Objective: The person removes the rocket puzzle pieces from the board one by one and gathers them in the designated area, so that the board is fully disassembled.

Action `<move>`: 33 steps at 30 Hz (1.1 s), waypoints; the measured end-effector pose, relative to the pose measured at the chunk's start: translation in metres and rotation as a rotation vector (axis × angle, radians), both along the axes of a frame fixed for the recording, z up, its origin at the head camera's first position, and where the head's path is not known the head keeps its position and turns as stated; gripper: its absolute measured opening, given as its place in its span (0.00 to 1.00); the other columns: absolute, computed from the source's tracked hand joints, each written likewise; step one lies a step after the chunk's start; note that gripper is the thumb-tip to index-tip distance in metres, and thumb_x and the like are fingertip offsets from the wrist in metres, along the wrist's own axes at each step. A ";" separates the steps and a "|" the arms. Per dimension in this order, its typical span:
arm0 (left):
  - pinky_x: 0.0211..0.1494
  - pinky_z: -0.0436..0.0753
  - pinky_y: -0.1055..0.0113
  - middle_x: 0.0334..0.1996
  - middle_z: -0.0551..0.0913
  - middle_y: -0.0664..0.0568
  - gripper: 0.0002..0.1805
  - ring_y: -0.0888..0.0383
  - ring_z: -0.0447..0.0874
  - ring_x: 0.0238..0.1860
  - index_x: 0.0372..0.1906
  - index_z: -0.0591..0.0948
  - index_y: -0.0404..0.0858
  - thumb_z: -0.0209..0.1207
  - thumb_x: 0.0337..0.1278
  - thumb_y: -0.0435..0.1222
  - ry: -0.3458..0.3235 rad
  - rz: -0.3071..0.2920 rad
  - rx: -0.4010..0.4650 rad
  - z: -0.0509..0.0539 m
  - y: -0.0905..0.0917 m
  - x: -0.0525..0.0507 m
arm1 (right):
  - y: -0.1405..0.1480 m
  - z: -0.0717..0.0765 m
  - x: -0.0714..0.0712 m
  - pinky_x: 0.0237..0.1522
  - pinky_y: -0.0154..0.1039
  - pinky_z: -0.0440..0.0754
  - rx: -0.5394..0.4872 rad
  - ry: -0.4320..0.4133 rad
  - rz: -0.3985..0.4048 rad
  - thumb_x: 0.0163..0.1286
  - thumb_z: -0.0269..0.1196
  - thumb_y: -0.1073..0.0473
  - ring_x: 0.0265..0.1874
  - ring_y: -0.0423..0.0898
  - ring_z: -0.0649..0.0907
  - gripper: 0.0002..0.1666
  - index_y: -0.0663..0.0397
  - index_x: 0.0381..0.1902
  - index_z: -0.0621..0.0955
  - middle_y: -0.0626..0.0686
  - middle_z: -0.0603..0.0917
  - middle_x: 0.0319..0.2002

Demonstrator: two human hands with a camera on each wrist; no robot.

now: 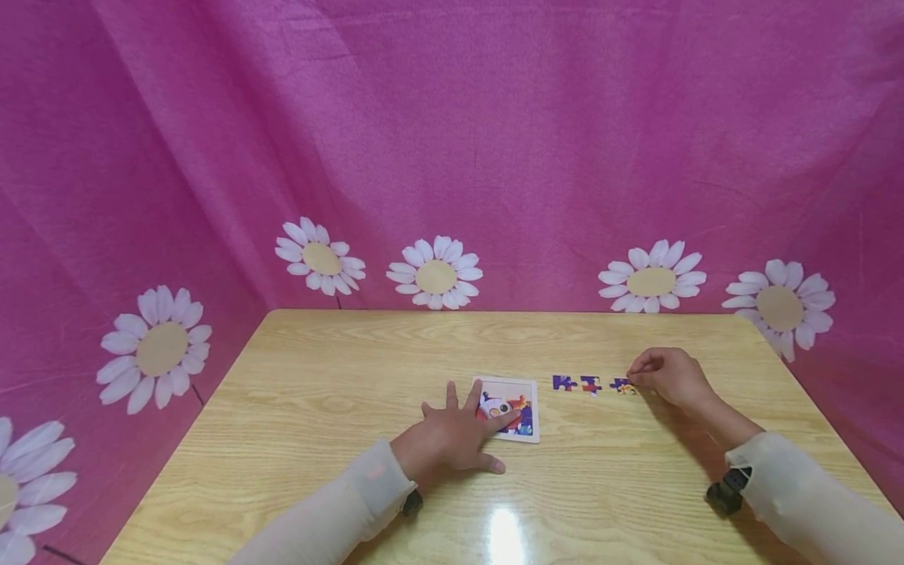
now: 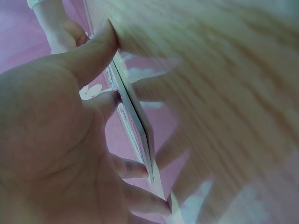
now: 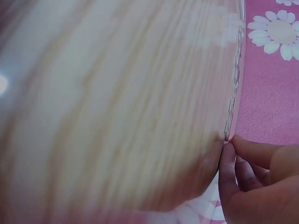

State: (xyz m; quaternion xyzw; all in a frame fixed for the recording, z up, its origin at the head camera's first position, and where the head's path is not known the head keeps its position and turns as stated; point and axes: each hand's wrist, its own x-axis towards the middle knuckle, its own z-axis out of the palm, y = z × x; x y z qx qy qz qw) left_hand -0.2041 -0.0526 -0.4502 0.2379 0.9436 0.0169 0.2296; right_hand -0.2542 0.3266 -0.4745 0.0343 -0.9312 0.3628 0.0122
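Note:
My left hand (image 1: 455,435) lies with its fingers spread and straight across a white-framed jigsaw board (image 1: 534,431) with a rocket picture. Edge-on in the left wrist view, the board (image 2: 133,119) is touched by fingers along its side. To the right, my right hand (image 1: 671,377) pinches the edge of a puzzle piece (image 1: 621,385) between thumb and forefinger. That piece (image 3: 229,119) appears as a thin sliver at the fingertips in the right wrist view. Two more purple-and-red puzzle pieces, one left (image 1: 563,383) and one middle (image 1: 590,384), lie between the board and that hand.
The wood-grain table (image 1: 339,377) is glossy and reflects light near its front. A pink cloth (image 1: 452,118) with white daisies hangs behind and at the sides. Dark wrist cameras sit at the left cuff (image 1: 412,502) and the right cuff (image 1: 727,493).

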 end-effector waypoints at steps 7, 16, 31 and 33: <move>0.61 0.57 0.15 0.84 0.41 0.43 0.47 0.24 0.37 0.79 0.76 0.51 0.83 0.63 0.53 0.69 -0.014 0.015 0.018 0.001 0.000 0.001 | 0.001 0.002 0.001 0.35 0.34 0.77 -0.019 -0.019 -0.015 0.66 0.72 0.64 0.32 0.41 0.83 0.06 0.62 0.36 0.86 0.53 0.90 0.33; 0.61 0.58 0.16 0.84 0.41 0.42 0.47 0.24 0.38 0.79 0.77 0.51 0.83 0.62 0.54 0.69 0.002 0.002 0.025 0.001 -0.002 0.003 | 0.000 0.004 0.002 0.33 0.34 0.76 -0.035 -0.051 -0.030 0.67 0.72 0.63 0.33 0.43 0.81 0.08 0.64 0.38 0.86 0.53 0.90 0.34; 0.61 0.60 0.17 0.85 0.41 0.43 0.48 0.24 0.39 0.79 0.77 0.50 0.82 0.61 0.53 0.71 0.006 -0.005 -0.019 0.004 0.001 0.002 | -0.012 0.008 0.003 0.30 0.34 0.81 -0.119 -0.057 -0.010 0.69 0.71 0.63 0.30 0.39 0.82 0.08 0.66 0.40 0.85 0.57 0.91 0.36; 0.61 0.60 0.16 0.85 0.41 0.43 0.48 0.24 0.39 0.79 0.77 0.50 0.82 0.61 0.53 0.71 0.008 -0.006 -0.019 0.004 0.001 0.002 | -0.014 0.008 0.003 0.31 0.34 0.82 -0.134 -0.055 -0.004 0.69 0.71 0.64 0.30 0.39 0.84 0.09 0.67 0.40 0.85 0.57 0.91 0.36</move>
